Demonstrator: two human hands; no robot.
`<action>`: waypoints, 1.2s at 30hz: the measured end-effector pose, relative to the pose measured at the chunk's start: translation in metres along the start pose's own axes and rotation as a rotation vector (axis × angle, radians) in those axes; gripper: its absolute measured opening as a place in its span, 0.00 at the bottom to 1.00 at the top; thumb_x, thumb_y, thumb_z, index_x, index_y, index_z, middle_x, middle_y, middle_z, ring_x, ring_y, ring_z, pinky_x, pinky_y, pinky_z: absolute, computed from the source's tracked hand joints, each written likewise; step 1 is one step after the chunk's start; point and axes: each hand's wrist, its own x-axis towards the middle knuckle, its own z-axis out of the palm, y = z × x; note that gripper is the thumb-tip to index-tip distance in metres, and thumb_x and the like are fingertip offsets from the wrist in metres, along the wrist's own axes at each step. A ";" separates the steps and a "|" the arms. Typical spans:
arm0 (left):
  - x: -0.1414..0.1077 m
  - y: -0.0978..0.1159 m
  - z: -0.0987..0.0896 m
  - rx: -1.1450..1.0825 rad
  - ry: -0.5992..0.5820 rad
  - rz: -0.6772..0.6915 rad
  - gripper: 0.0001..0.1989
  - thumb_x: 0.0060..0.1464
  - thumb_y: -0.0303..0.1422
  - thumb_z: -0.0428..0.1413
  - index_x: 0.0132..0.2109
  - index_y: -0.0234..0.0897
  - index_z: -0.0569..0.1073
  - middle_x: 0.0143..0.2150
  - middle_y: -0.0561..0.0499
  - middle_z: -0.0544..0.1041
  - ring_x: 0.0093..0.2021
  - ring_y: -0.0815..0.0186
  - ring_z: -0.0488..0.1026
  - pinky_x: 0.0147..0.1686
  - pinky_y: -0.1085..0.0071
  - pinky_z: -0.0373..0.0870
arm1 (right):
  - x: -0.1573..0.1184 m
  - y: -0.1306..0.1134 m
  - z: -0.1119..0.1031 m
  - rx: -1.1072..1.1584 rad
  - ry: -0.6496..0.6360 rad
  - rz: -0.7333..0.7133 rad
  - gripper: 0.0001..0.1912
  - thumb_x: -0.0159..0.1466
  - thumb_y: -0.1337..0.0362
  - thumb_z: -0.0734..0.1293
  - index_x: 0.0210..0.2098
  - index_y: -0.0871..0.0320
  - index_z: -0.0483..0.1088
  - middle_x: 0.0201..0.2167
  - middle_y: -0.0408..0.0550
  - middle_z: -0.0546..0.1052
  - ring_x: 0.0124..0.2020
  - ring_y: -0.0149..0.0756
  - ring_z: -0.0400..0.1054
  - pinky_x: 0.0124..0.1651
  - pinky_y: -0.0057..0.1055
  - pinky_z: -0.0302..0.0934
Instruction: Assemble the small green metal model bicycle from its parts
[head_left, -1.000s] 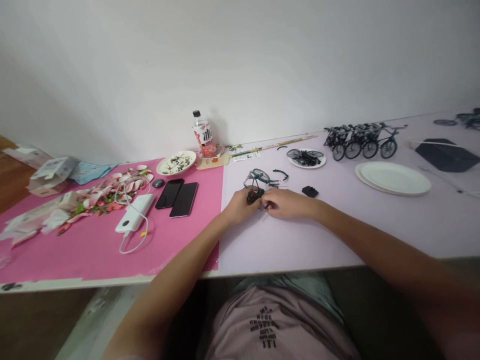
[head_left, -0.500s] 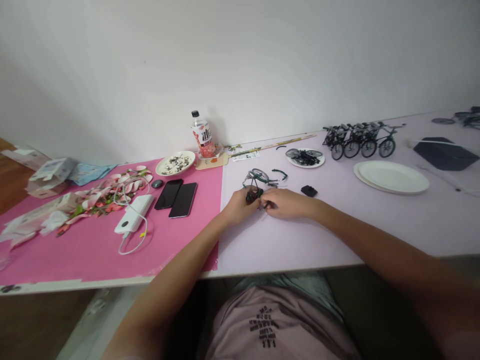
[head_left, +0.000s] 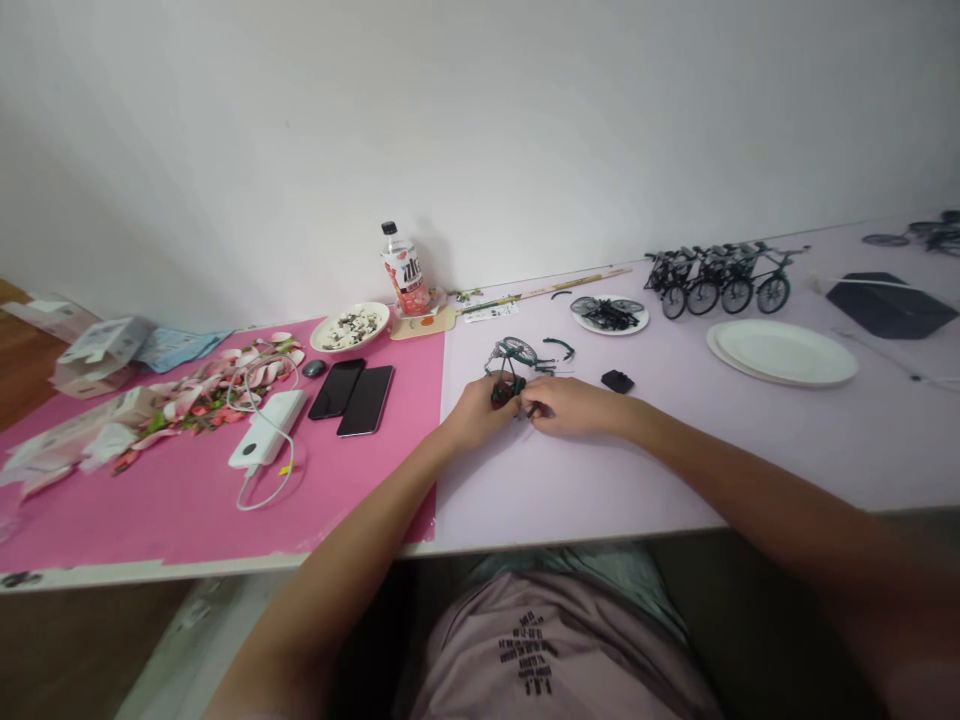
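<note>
Between my two hands, just above the pale table, is a small dark-green model bicycle (head_left: 516, 350), its spoked wheel pointing away from me. My left hand (head_left: 480, 412) is closed around its frame. Touching it from the other side, my right hand (head_left: 564, 405) pinches a small dark part at the bicycle; my fingers hide most of that part. A curved green piece (head_left: 559, 348) lies just beyond my hands, and a small black block (head_left: 618, 381) rests to the right of them.
Behind stands a white plate (head_left: 641, 322) of black parts and wheels. Several finished model bicycles (head_left: 724, 280) line up at the right, near stacked white plates (head_left: 795, 353). On the pink left side lie phones (head_left: 366, 402), a power bank (head_left: 268, 430), petals and a bottle (head_left: 406, 270).
Almost nothing differs. Both hands keep their place at the model bicycle, with only a very slight shift of the right fingers.
</note>
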 end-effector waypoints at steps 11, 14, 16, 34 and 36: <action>0.000 0.002 0.000 -0.020 -0.004 -0.003 0.05 0.59 0.31 0.57 0.41 0.36 0.76 0.32 0.53 0.74 0.32 0.67 0.67 0.36 0.72 0.65 | 0.000 0.002 0.001 0.011 0.008 0.004 0.04 0.61 0.69 0.64 0.30 0.56 0.65 0.36 0.49 0.75 0.35 0.38 0.66 0.38 0.31 0.55; 0.000 0.002 0.000 -0.018 -0.007 0.007 0.05 0.59 0.32 0.57 0.41 0.36 0.76 0.32 0.53 0.75 0.32 0.67 0.67 0.36 0.71 0.64 | 0.000 0.001 0.001 0.014 0.003 0.004 0.04 0.61 0.69 0.64 0.30 0.56 0.65 0.37 0.50 0.75 0.35 0.38 0.66 0.38 0.31 0.55; 0.000 0.002 -0.001 -0.010 -0.010 0.009 0.05 0.59 0.32 0.57 0.41 0.36 0.76 0.32 0.53 0.74 0.32 0.67 0.67 0.36 0.71 0.65 | 0.000 0.001 0.001 0.009 0.004 -0.002 0.05 0.62 0.70 0.64 0.30 0.56 0.65 0.36 0.50 0.74 0.36 0.38 0.66 0.39 0.31 0.56; 0.000 0.001 0.000 -0.014 -0.007 0.004 0.05 0.59 0.32 0.57 0.41 0.37 0.76 0.32 0.54 0.74 0.32 0.67 0.67 0.37 0.72 0.65 | 0.001 0.002 0.002 0.002 0.002 0.002 0.04 0.62 0.70 0.64 0.31 0.56 0.67 0.38 0.51 0.76 0.38 0.40 0.68 0.40 0.31 0.57; 0.000 0.001 0.000 -0.016 -0.010 0.004 0.05 0.59 0.32 0.57 0.40 0.37 0.76 0.32 0.54 0.74 0.32 0.68 0.67 0.37 0.72 0.64 | 0.001 0.002 0.002 0.002 -0.002 0.007 0.04 0.62 0.70 0.64 0.31 0.56 0.67 0.38 0.50 0.76 0.38 0.40 0.68 0.40 0.31 0.57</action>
